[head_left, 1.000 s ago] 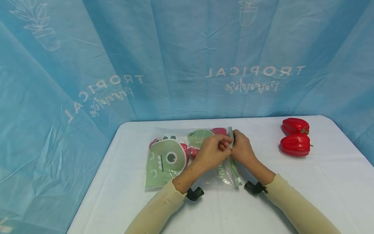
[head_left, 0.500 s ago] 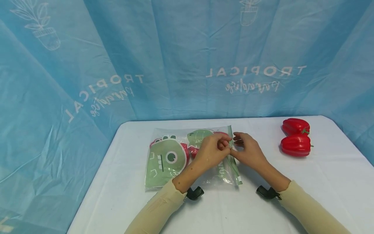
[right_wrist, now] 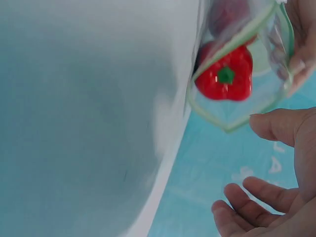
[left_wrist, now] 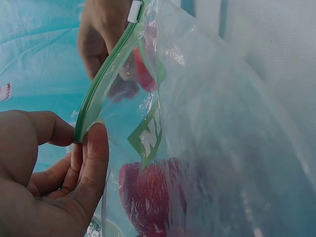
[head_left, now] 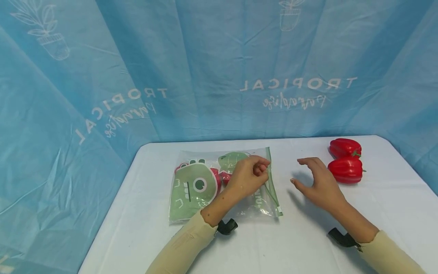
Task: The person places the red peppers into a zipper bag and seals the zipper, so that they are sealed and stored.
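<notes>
A clear zip bag with green cartoon prints lies on the table, red bell peppers showing through its plastic. My left hand pinches its green zip edge between thumb and forefinger, as the left wrist view shows at the edge. A white slider sits on the zip. In the right wrist view the bag's mouth gapes, with a red bell pepper inside, its green stem end facing out. Held off to the bag's right, my right hand has thumb and fingers spread, with nothing in it.
Two red bell peppers, a rear one and a front one, lie at the table's right, just past my right hand. The white-covered table backs onto a blue printed curtain.
My right hand has let go of the bag's edge and moved right, toward the two peppers, its fingers spreading. My left hand stays on the zip edge.
</notes>
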Demonstrator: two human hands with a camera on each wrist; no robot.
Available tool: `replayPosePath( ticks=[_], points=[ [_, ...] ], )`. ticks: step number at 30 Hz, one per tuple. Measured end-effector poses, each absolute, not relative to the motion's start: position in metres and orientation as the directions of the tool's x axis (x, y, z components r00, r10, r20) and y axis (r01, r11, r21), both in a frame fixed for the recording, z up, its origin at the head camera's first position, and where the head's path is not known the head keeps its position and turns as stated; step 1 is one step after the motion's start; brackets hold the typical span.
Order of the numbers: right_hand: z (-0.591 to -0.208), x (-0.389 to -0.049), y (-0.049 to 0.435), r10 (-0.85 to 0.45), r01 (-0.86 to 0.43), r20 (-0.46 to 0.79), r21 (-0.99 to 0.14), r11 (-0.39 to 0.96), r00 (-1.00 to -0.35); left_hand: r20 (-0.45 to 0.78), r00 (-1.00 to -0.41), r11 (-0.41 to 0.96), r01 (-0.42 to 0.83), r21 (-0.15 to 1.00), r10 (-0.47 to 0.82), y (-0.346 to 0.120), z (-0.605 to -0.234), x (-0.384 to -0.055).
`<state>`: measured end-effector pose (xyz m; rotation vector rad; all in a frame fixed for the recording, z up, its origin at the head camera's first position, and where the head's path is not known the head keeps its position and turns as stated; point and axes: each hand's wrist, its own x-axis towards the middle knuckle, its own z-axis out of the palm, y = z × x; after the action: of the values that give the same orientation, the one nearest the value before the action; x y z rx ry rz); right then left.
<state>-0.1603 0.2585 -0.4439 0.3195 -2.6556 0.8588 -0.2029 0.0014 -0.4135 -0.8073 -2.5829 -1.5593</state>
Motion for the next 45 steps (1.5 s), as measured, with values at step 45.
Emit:
replayPosePath(
  ticks=[45],
  points=[
    [-0.457, -0.147, 0.385, 0.108, -0.033, 0.254, -0.493, 0.870, -0.961, 0.254, -0.864, 0.384, 0.433, 0.815, 0.434, 0.000, -0.413, -0.202]
  ],
)
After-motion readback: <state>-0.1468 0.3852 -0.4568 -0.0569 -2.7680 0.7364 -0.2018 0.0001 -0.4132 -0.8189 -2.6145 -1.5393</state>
